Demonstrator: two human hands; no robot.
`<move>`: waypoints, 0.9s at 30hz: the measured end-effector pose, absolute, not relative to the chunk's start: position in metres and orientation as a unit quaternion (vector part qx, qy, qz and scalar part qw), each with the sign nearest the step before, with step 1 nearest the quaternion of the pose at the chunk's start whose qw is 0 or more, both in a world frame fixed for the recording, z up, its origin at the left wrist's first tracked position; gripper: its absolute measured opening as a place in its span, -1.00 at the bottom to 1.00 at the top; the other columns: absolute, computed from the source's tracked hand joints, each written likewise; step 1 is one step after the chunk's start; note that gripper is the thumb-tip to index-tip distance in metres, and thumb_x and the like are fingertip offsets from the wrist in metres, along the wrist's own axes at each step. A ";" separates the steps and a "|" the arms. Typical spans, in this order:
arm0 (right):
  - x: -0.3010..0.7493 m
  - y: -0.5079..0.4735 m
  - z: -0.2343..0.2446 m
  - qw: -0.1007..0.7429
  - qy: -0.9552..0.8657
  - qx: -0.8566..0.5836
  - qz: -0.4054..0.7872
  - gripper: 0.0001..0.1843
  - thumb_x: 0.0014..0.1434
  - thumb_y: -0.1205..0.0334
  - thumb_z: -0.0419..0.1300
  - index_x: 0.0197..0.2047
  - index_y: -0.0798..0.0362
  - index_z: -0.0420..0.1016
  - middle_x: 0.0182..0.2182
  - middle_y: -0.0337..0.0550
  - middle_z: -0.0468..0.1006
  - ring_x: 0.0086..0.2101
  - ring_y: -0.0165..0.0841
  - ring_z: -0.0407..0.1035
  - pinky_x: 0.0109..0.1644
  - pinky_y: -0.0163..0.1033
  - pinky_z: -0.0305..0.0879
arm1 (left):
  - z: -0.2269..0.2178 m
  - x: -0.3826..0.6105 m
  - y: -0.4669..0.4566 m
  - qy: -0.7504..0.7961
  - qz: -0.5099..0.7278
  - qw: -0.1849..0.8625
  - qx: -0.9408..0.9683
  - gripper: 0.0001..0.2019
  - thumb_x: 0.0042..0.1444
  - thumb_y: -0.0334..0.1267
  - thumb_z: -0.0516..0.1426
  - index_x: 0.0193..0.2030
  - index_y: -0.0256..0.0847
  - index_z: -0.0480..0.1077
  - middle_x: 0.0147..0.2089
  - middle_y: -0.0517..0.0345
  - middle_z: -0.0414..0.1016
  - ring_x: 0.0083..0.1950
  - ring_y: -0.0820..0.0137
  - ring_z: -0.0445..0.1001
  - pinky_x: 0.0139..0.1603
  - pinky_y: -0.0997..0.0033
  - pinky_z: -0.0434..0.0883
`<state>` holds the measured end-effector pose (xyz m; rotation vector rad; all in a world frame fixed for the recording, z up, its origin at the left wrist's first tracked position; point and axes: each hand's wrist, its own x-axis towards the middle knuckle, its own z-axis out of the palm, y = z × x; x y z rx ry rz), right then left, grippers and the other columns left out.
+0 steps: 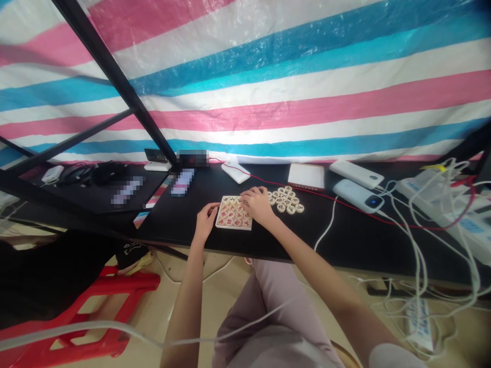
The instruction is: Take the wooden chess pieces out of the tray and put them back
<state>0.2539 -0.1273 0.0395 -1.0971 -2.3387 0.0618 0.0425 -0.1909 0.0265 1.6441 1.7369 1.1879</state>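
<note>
A shallow white box (233, 228) lies near the table's front edge, filled with rows of round Chinese chess pieces. Red characters mark the nearer rows, and dark ones show in the far row. My left hand (206, 221) is at the box's left side, thumb and fingertips closed at its edge. Over the right side of the box, my right hand (260, 205) has its fingers bent downward; what is under the fingertips is hidden. Just beyond that hand, loose Chinese chess pieces (287, 199) with dark characters lie bunched on the black table (291, 235).
A white lid-like tray (306, 176), a white box (235, 172) and power banks (358, 196) lie along the back. A red cable crosses behind the pieces. White cables and a power strip (452, 209) crowd the right. Another person sits left on a red stool (126, 301).
</note>
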 end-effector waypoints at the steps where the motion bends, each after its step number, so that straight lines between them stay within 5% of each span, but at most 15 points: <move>1: 0.254 -0.128 0.039 0.277 -0.870 -0.406 0.020 -0.79 0.22 0.27 0.04 -0.26 0.01 0.52 -0.12 -0.17 0.55 -0.12 -0.27 0.23 0.07 -0.04 -0.15 | 0.026 0.042 -0.191 0.634 0.431 0.233 0.599 -0.73 0.15 -0.20 0.02 -0.12 -0.22 0.45 -0.11 0.05 0.53 -0.16 0.34 0.47 -0.08 0.36 0.37; 17: 0.250 -0.123 0.050 0.240 -0.883 -0.404 -0.006 -0.73 0.15 0.35 0.08 -0.10 -0.02 0.49 0.01 -0.08 0.46 -0.04 -0.19 0.20 0.10 0.03 -0.17 | 0.028 0.043 -0.192 0.633 0.433 0.234 0.597 -0.73 0.15 -0.19 0.02 -0.12 -0.22 0.46 -0.11 0.04 0.53 -0.15 0.34 0.48 -0.08 0.36 0.38; 27: 0.335 -0.156 0.051 0.240 -0.841 -0.483 -0.046 -0.74 0.21 0.28 0.06 -0.07 0.00 0.48 0.00 -0.06 0.46 -0.04 -0.17 0.25 0.00 -0.04 -0.01 | 0.029 0.044 -0.193 0.634 0.432 0.227 0.599 -0.74 0.14 -0.21 0.02 -0.13 -0.21 0.47 -0.09 0.04 0.53 -0.14 0.33 0.48 -0.06 0.35 0.38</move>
